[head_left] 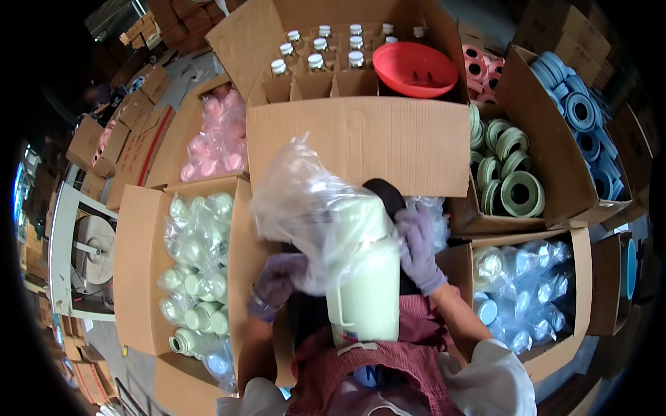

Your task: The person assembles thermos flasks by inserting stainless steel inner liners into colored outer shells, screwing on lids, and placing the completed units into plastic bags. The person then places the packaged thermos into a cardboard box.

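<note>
A pale green thermos jug (362, 295) with a side handle rests against my lap and apron, its handle toward my left. Over its far end sits a loose clear plastic bag (295, 201), puffed out to the left. My left hand (281, 277), in a purple glove, is closed on the bag's edge beside the jug. My right hand (420, 246), gloved the same way, has its fingers bent on the bag at the jug's upper right side. The bag partly veils the jug's far end.
Ahead stands a divided carton (357, 139) of white-capped bottles with a red bowl (416, 66). Cartons at left hold bagged pink parts (216, 132) and green parts (198, 277). To the right are green rings (520, 194), blue rings (583, 114) and bagged blue parts (527, 295).
</note>
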`<state>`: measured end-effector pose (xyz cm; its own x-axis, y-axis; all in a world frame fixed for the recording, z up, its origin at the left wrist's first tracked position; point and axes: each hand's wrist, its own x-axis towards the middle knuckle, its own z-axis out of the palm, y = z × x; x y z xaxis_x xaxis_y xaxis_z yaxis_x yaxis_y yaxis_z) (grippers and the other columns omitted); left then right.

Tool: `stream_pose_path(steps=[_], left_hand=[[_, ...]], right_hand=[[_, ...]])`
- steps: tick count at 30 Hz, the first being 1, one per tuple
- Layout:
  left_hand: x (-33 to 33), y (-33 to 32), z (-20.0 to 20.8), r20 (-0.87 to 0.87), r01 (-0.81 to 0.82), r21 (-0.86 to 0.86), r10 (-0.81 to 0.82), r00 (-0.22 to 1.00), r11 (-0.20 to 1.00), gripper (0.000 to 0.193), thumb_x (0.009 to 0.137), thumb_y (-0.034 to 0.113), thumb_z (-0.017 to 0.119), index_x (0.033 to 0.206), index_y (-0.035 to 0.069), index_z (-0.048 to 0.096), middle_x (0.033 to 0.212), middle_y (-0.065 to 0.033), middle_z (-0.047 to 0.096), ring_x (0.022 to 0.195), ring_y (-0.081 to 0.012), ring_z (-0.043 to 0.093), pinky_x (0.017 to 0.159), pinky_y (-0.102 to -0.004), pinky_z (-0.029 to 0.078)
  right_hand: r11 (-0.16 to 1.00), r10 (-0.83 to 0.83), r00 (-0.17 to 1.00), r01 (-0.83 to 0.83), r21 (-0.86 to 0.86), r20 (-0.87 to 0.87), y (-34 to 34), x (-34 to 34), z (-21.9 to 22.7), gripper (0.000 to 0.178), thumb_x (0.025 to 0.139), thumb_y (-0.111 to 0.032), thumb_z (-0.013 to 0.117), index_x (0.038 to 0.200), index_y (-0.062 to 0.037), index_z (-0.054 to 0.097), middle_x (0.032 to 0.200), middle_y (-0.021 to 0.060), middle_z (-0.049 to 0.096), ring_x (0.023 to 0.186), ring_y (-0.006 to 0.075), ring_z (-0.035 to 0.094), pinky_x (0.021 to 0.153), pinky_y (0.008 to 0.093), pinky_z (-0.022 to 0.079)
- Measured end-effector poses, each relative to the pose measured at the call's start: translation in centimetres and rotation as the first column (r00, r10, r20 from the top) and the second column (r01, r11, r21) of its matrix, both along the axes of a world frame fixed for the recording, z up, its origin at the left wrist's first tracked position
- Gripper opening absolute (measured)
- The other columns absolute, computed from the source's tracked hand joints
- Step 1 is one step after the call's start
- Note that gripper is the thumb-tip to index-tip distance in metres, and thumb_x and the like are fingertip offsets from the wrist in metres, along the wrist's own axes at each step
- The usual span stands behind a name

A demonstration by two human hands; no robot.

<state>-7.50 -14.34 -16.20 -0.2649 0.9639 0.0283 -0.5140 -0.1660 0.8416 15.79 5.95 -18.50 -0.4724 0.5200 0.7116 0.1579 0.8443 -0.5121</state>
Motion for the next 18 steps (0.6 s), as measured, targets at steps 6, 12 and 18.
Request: stream_pose_path(steps=[6,12,18], left_hand=[[-0.5,-4.3,2.4,-0.236,0.511,-0.563,-0.719,0.654,0.650,0.020,0.088,0.019,0.070,0.100,0.003,0.072,0.108,-0.0115,0.067,0.097,-0.0236,0.064,0.087,-0.0372,0.049],[-1.9,-5.0,4.8,-0.532,0.144,-0.720,-0.674,0.513,0.679,0.024,0.097,0.019,0.054,0.106,0.000,0.066,0.099,-0.0111,0.067,0.086,-0.0217,0.065,0.079,-0.0315,0.051],[3.6,1.3,7.4,-0.843,-0.157,-0.502,-0.440,0.310,0.851,0.034,0.092,0.018,0.057,0.122,0.002,0.056,0.099,-0.0087,0.064,0.079,-0.0177,0.065,0.066,-0.0305,0.055]], right_hand=[[0.968,0.134,0.950,-0.186,0.166,0.281,-6.8,7.5,-3.1,0.021,0.073,-0.020,0.062,0.092,-0.0110,0.058,0.106,0.0115,0.056,0.105,0.0306,0.056,0.102,0.0552,0.039],[0.930,0.366,0.821,-0.328,-0.164,0.438,-14.4,19.4,-4.1,0.018,0.089,-0.021,0.056,0.105,-0.0126,0.060,0.121,0.0105,0.056,0.121,0.0297,0.050,0.106,0.0573,0.036],[0.956,0.213,0.871,-0.092,-0.279,0.442,-14.0,24.4,0.1,0.024,0.088,-0.012,0.059,0.111,-0.0062,0.063,0.107,0.0088,0.061,0.103,0.0266,0.060,0.096,0.0450,0.046]])
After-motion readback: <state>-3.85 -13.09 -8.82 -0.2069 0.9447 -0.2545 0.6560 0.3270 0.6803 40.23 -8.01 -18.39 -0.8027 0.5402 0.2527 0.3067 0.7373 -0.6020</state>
